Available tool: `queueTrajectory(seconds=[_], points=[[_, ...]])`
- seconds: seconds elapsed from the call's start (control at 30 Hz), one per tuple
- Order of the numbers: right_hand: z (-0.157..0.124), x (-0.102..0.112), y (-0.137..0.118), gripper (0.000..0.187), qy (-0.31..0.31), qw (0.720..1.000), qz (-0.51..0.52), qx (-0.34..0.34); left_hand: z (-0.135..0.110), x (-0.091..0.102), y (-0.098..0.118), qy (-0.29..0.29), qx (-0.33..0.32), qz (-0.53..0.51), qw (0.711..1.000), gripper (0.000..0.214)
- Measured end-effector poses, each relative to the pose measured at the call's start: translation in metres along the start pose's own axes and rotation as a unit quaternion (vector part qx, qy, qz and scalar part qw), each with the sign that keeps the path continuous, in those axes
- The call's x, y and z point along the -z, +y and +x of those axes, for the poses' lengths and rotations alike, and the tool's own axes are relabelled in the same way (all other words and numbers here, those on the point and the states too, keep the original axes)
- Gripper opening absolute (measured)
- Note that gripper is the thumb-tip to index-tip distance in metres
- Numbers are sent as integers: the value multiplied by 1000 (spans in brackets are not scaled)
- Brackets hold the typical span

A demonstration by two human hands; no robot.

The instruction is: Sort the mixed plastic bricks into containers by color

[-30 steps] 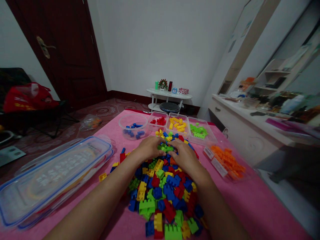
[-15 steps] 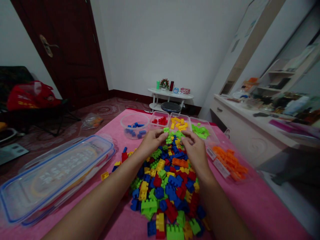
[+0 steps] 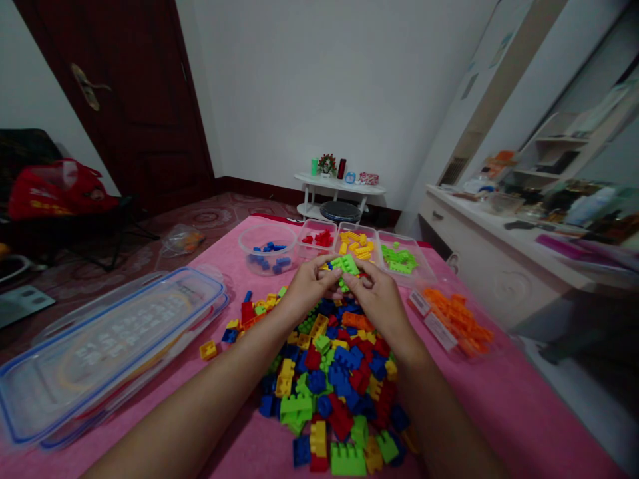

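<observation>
A heap of mixed plastic bricks (image 3: 332,379) in blue, red, yellow and green lies on the pink cloth (image 3: 499,406) in front of me. Above its far end my left hand (image 3: 308,287) and my right hand (image 3: 375,297) meet, fingers pinched together on a clump of green bricks (image 3: 345,267) held between them, lifted clear of the heap. Behind the hands stand a round tub of blue bricks (image 3: 268,249), a tub of red bricks (image 3: 318,239), a tub of yellow bricks (image 3: 357,244) and a tub of green bricks (image 3: 401,259).
A tray of orange bricks (image 3: 456,319) lies at the right. Clear lidded boxes with blue rims (image 3: 107,346) lie at the left. Loose bricks (image 3: 239,319) are scattered left of the heap. A white cabinet (image 3: 479,259) runs along the right, a small white table (image 3: 339,189) stands behind.
Both hands rose from the far end of the heap with green bricks, first held apart, and have now come together on one green clump above the heap.
</observation>
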State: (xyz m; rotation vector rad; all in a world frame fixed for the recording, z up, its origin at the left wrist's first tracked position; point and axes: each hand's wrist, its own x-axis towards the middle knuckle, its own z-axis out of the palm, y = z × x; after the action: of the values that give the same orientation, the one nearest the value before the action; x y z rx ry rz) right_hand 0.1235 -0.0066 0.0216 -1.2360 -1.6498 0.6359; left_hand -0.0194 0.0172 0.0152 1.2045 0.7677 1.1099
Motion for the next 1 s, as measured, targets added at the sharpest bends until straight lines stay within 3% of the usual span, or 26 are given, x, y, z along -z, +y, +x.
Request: queueTrajectory(seconds=[0.2,0.37,0.5,0.67,0.83,1.0], points=[[0,-4,-5,50,-10,999,-31,-2,3,1,-9,9,-56,38,998,55],[0,-4,-9,47,39,995,77,-42,1,2,-9,49,-137,144,979,43],[2,3,-8,45,107,985,126,-50,-4,3,-16,75,-185,350,915,36],[2,2,0,46,111,978,163,-73,-10,3,-25,13,-136,587,798,33],[11,7,10,49,109,974,173,-94,-6,6,-30,-13,-125,619,775,36],[56,47,33,38,166,973,108,-118,-1,11,-35,-20,-120,616,778,38]])
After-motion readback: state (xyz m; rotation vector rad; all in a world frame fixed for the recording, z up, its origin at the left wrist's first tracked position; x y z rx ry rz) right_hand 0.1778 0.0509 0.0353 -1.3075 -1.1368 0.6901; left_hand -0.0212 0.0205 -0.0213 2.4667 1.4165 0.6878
